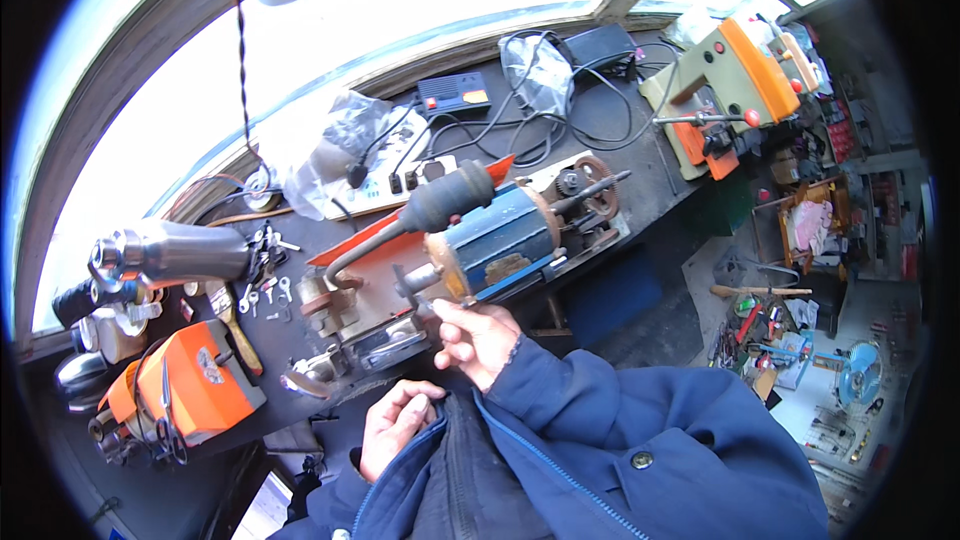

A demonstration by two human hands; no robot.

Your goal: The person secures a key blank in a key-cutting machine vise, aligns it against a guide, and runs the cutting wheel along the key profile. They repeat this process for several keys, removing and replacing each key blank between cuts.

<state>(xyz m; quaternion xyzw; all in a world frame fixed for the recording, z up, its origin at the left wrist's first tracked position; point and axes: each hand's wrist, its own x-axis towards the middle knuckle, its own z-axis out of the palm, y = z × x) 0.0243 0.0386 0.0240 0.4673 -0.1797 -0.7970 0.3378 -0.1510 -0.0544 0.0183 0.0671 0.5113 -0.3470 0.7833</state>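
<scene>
My right hand (pixel 478 342) is raised in front of a key-cutting machine with a blue motor (pixel 500 240). Its thumb and forefinger are pinched together close to the machine's spindle (pixel 418 280); whatever they hold is too small to make out. Lower and to the left, my left hand (pixel 398 427) is closed with curled fingers, beside the open front of my blue jacket (pixel 600 410). What it holds, if anything, is hidden. A clamp carriage (pixel 390 345) of the machine lies just beyond both hands.
Loose keys (pixel 268 290) and a brush (pixel 235 330) lie left on the bench, near a steel flask (pixel 175 252) and an orange machine (pixel 190 380). Cables and a power strip (pixel 410 180) run behind. An orange-and-cream machine (pixel 720 90) stands far right.
</scene>
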